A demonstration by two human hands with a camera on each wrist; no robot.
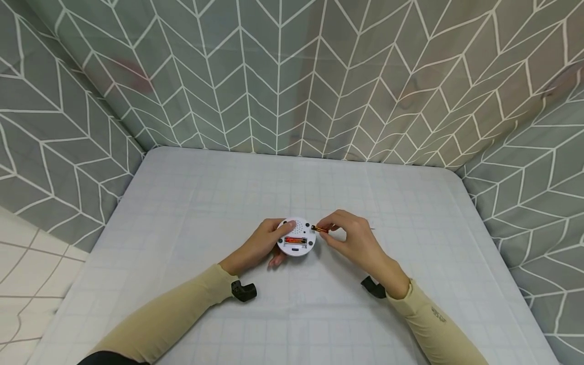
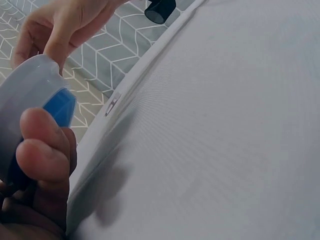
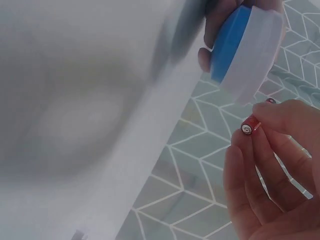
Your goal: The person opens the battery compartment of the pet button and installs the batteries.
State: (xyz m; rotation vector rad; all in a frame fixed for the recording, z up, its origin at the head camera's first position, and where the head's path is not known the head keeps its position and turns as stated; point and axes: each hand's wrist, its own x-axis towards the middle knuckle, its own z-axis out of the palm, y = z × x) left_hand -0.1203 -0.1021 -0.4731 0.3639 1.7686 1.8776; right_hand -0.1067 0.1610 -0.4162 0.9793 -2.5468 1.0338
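My left hand holds a round white device, its underside turned up with the thumb on top. In the battery slot lies an orange-and-black battery; speaker holes and small dark feet surround it. The device's other side is blue in the right wrist view. Just right of the device, my right hand pinches a small battery between thumb and fingers. Its red body and flat metal end show in the right wrist view, and another round end peeks out beyond the thumb.
A white cloth covers the table. A small thin thing lies on it past the right hand. Patterned grey curtains stand around the back and sides. Black wrist cameras sit at both cuffs.
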